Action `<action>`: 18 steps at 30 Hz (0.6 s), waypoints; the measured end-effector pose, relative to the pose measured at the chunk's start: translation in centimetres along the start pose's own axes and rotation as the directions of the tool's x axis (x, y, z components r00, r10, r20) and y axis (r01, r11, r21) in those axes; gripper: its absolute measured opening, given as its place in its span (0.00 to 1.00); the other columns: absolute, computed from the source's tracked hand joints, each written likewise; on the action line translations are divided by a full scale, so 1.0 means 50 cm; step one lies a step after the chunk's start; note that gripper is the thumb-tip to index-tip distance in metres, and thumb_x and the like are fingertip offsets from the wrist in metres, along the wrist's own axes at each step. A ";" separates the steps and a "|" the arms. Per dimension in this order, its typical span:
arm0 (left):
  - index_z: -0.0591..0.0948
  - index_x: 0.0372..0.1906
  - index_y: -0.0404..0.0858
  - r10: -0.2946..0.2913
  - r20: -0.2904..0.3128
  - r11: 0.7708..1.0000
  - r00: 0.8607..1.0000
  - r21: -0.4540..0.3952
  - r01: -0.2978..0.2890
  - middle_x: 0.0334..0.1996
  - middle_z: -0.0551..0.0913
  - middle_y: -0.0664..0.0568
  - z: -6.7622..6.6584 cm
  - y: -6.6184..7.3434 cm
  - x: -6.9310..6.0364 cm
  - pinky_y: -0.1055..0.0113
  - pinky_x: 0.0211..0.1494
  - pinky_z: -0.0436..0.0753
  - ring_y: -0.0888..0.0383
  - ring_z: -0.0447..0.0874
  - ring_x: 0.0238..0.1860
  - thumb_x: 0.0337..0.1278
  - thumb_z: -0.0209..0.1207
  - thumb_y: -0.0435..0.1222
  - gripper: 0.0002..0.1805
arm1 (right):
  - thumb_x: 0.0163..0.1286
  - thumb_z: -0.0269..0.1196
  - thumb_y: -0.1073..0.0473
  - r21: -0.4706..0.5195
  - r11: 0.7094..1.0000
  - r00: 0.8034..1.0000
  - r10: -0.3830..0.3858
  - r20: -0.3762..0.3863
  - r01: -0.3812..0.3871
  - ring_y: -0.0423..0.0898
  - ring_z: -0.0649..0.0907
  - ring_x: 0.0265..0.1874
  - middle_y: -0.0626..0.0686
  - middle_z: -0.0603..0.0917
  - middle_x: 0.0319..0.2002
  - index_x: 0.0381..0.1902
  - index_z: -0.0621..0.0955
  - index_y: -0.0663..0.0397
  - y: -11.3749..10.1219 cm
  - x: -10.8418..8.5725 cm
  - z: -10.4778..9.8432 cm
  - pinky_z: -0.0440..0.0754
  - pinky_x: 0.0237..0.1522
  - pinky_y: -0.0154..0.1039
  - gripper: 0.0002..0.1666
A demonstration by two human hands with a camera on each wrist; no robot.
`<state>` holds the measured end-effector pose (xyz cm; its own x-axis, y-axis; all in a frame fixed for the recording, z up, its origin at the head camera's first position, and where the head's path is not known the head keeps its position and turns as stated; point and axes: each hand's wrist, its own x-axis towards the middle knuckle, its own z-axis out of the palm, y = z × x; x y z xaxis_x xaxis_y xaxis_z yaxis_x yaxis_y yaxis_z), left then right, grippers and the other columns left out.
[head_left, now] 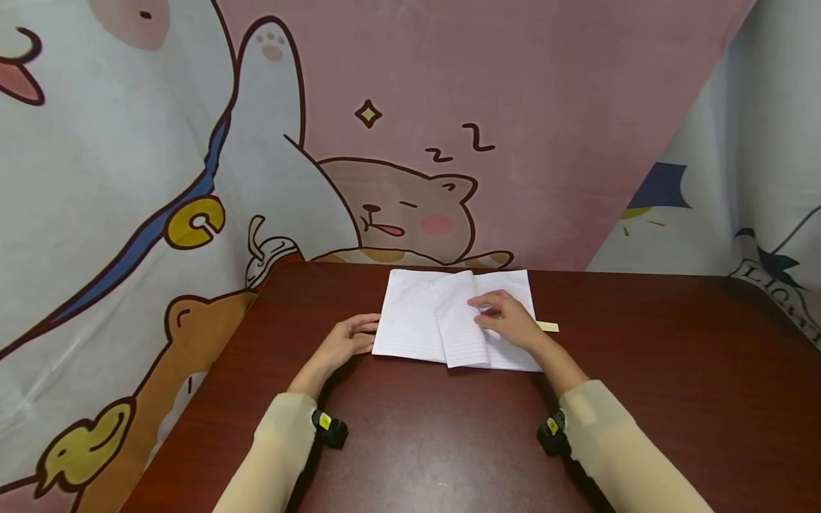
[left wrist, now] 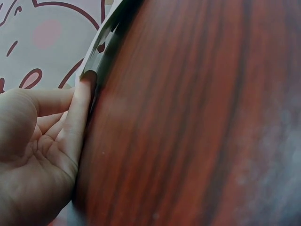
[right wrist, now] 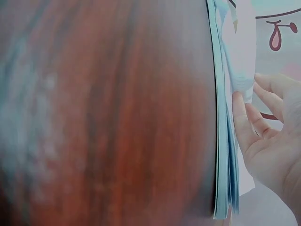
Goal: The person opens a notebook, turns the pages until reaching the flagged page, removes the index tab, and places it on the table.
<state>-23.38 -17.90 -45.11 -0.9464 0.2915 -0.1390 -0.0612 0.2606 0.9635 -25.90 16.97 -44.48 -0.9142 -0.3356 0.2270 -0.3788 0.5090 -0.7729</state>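
Lying spread on the bench (head_left: 410, 442), near its far edge, a lined notebook (head_left: 408, 317) sits between the person's two hands. One leaf (head_left: 463, 335) stands lifted near the middle and slants across the pages. The left hand (head_left: 346, 342) is at the notebook's left edge, its fingers loosely extended and touching that edge, gripping nothing. The right hand (head_left: 509, 322) reaches over the right page, fingers slightly bent and set apart from the thumb at the lifted leaf; whether they pinch the paper or only touch it, I cannot tell. A pale yellow strip (head_left: 548, 327) juts out beyond the notebook's right edge, just beside the right hand. Cream sleeves (head_left: 277, 442) cover both forearms, and a black wrist camera (head_left: 330, 429) is worn at each wrist. Behind the bench hangs a backdrop (head_left: 545, 142) printed with cartoon animals, one dozing.
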 end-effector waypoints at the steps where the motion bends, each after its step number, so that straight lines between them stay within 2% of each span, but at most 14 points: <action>1: 0.68 0.71 0.32 0.000 0.000 1.000 1.000 -0.002 0.000 0.65 0.74 0.32 0.000 0.000 0.000 0.75 0.47 0.83 0.58 0.82 0.52 0.69 0.49 0.23 0.26 | 0.66 0.65 0.66 0.000 1.000 1.000 0.002 -0.001 -0.002 0.60 0.84 0.45 0.67 0.79 0.52 0.55 0.82 0.66 -0.001 0.000 0.001 0.81 0.54 0.51 0.19; 18: 0.69 0.71 0.33 0.000 -0.003 1.000 1.000 0.000 0.000 0.65 0.74 0.32 0.000 -0.002 0.000 0.75 0.47 0.83 0.59 0.83 0.51 0.68 0.49 0.22 0.27 | 0.65 0.67 0.64 -0.020 0.996 0.996 0.086 -0.025 -0.087 0.58 0.85 0.45 0.66 0.78 0.53 0.60 0.79 0.64 -0.013 0.009 0.020 0.80 0.47 0.42 0.25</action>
<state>-23.38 -17.90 -45.21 -0.9475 0.2883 -0.1384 -0.0616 0.2603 0.9636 -25.91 15.70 -44.48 -0.9467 -0.2710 0.1741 -0.3010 0.5522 -0.7775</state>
